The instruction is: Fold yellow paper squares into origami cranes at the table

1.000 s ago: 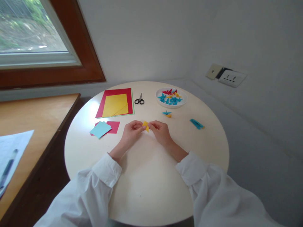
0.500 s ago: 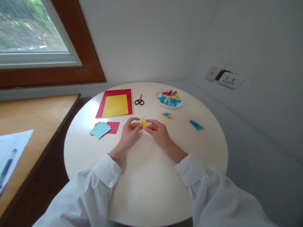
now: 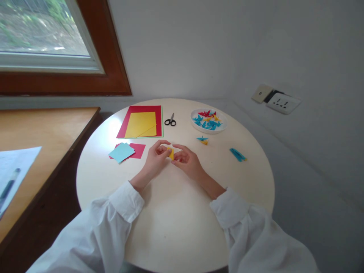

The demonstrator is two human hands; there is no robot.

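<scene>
A small piece of folded yellow paper (image 3: 171, 153) is held up between my two hands over the middle of the round table. My left hand (image 3: 157, 156) pinches it, thumb on the face toward me. The thumb of my right hand (image 3: 186, 160) meets the paper's lower corner, its other fingers curled close to the right edge and its index finger stretched above. Just beyond my right hand lie a small blue paper crane (image 3: 202, 138) and a yellow folded piece (image 3: 204, 142).
A white plate (image 3: 209, 131) holds several red, yellow and blue paper cranes. Black-handled scissors (image 3: 170, 121) lie left of it, beside red sheets (image 3: 125, 129) and yellow sheets (image 3: 142, 121). Light blue squares (image 3: 122, 152) overlap pink paper (image 3: 138, 150). Blue folded strips (image 3: 237, 154) lie at right.
The yellow paper has turned in my fingers and now shows a narrower, pointed shape. My right thumb has moved down to its lower corner. The view has shifted slightly.
</scene>
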